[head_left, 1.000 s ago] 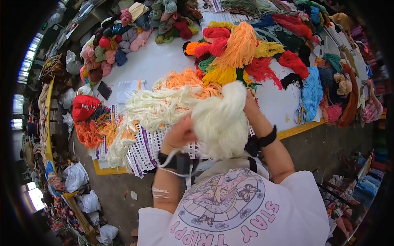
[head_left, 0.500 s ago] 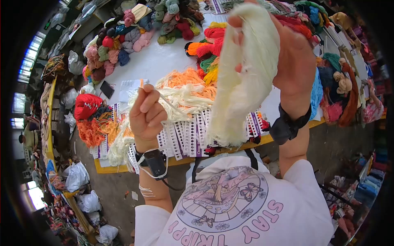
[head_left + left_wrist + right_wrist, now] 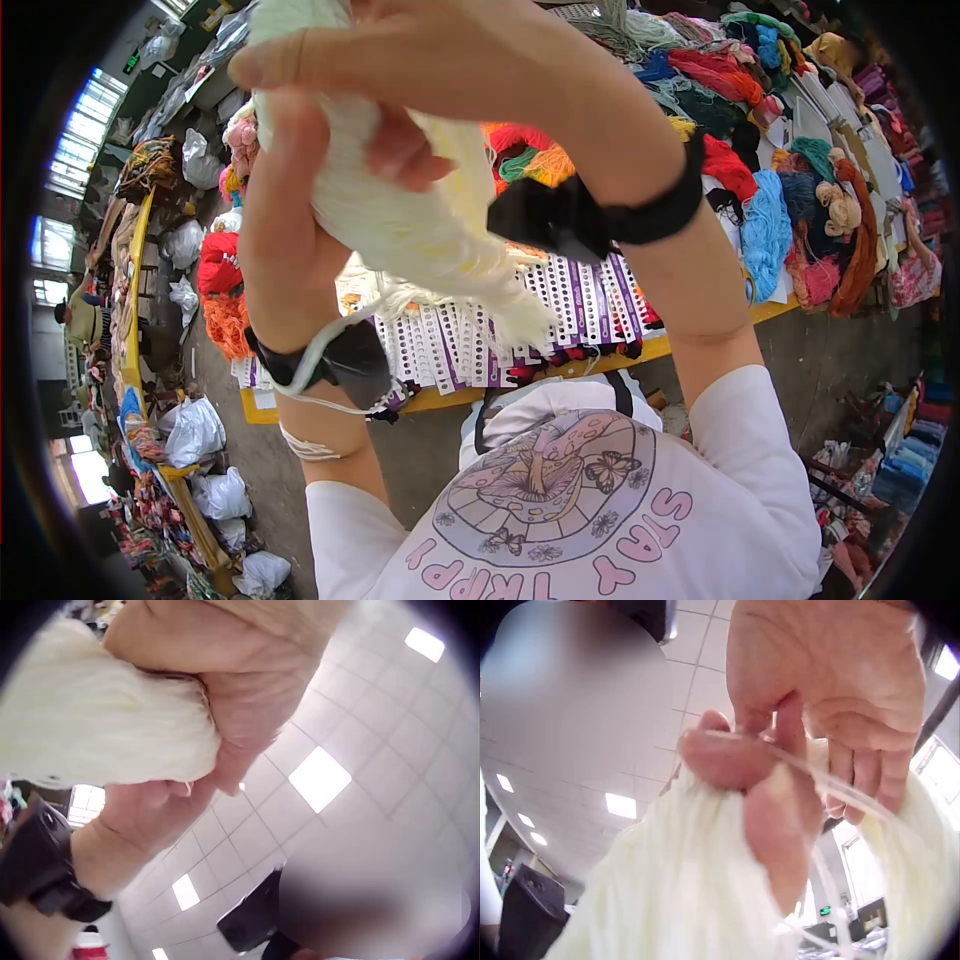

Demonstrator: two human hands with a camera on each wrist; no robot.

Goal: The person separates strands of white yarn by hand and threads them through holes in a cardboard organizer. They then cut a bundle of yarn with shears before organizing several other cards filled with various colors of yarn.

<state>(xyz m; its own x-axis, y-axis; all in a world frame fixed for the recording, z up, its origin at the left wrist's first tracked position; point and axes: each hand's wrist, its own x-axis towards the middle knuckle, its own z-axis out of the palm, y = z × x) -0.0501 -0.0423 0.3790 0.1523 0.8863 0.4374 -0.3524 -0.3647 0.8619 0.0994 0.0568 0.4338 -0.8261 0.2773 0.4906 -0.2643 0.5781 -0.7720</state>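
Note:
A thick skein of cream yarn [image 3: 400, 210] hangs high in front of the person, its loose ends dangling over the table edge. My right hand [image 3: 440, 70] grips it near its top, fingers curled round the strands. My left hand [image 3: 290, 150] is close against the right one at the same bundle. Up close in the right wrist view, the left hand's fingers [image 3: 742, 765] pinch at a thin pale strand [image 3: 855, 796] that crosses the skein. The left wrist view shows the yarn [image 3: 105, 720] passing between both hands.
Punched white and purple cards [image 3: 450, 345] line the near table edge. Colored skeins lie about, including a light blue one [image 3: 765, 235], a red one [image 3: 730, 165] and orange yarn [image 3: 226, 325]. White plastic bags [image 3: 195, 432] sit at the left.
The right hand has lifted the cream skein off the pile and swung it up to the left. The left hand, with a pale strand, has risen to meet it.

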